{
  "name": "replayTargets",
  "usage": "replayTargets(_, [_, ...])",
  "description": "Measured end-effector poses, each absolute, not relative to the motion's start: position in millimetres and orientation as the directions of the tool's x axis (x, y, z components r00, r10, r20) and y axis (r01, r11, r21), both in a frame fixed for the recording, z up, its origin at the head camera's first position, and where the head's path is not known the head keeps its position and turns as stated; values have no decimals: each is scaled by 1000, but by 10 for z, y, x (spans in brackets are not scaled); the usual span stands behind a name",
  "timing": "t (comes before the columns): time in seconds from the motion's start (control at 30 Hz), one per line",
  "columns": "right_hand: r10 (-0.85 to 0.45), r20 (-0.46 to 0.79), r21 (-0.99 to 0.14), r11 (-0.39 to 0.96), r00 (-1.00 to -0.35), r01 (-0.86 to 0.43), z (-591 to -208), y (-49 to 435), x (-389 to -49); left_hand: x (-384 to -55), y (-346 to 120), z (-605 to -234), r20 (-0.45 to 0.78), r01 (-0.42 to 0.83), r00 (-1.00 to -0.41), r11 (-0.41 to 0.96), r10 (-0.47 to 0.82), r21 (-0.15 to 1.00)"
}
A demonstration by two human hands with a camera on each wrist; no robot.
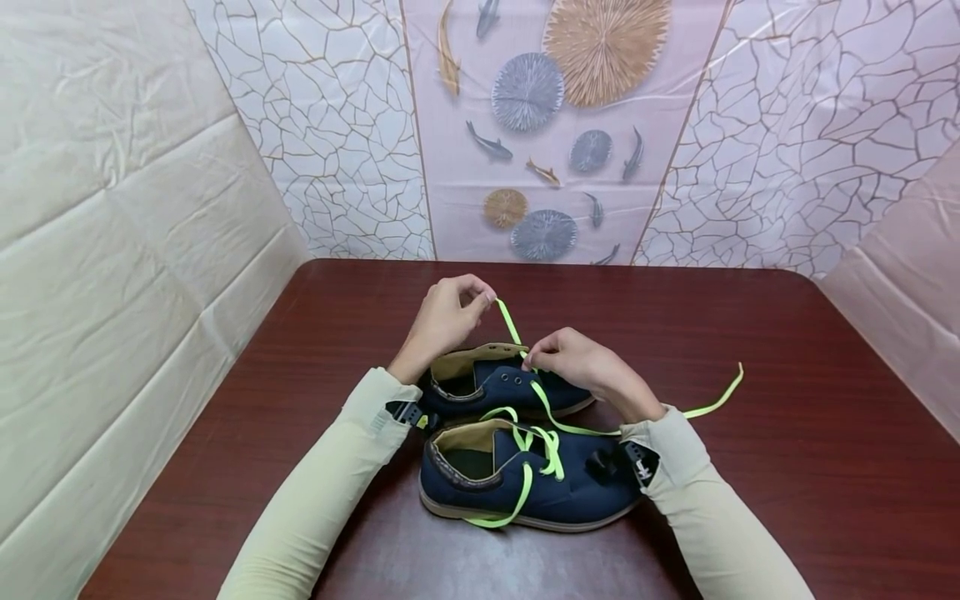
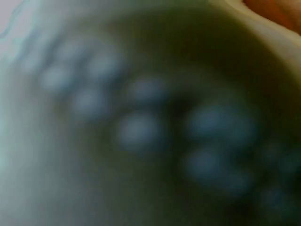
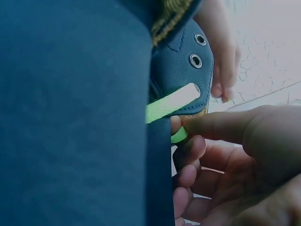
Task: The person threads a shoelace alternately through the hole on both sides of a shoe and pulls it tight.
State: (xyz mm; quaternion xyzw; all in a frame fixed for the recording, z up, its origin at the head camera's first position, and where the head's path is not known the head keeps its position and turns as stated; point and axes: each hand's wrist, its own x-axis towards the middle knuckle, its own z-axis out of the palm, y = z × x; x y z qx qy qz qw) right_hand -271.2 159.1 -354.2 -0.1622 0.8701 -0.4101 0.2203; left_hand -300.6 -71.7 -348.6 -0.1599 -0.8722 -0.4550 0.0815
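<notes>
Two navy blue lace-up shoes lie side by side on the table, toes to the right. Beyond the near shoe (image 1: pixel 577 487) is the far shoe (image 1: pixel 465 406), with a neon yellow-green lace (image 1: pixel 507 320) in its front eyelets. My left hand (image 1: pixel 447 315) pinches one end of that lace, raised above the far shoe's opening. At the tongue area, my right hand (image 1: pixel 581 364) pinches the lace between thumb and forefinger; the right wrist view shows the green lace (image 3: pixel 179 135) at those fingertips. Close, blurred dark material fills most of the left wrist view.
The far shoe's other lace end (image 1: pixel 720 402) trails rightward past the right forearm. Loosely looped yellow-green laces (image 1: pixel 552 454) hang on the near shoe. Both stand on a dark red-brown table (image 1: pixel 787 500). Patterned cloth (image 1: pixel 345 125) hangs behind it.
</notes>
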Motion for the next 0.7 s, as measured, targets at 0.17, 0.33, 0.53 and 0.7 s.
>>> replayTargets(0.17, [-467, -255, -771, 626, -847, -113, -3531, 1584, -2711, -3008, -774, -3408, 355, 373, -925, 484, 132, 792])
replayTargets(0.33, [-471, -255, -767, 630, -844, -119, -3536, 1591, -2699, -3006, -814, -3350, 402, 392, -913, 428, 70, 814])
replayTargets(0.53, [-488, -249, -774, 619, -837, -131, -3532, 1595, -2682, -3003, -850, -3298, 439, 420, -897, 390, 42, 820])
replayTargets(0.7, [-487, -243, -780, 612, -839, -130, -3544, 1574, -2695, -3004, -865, -3293, 465, 435, -885, 382, 16, 815])
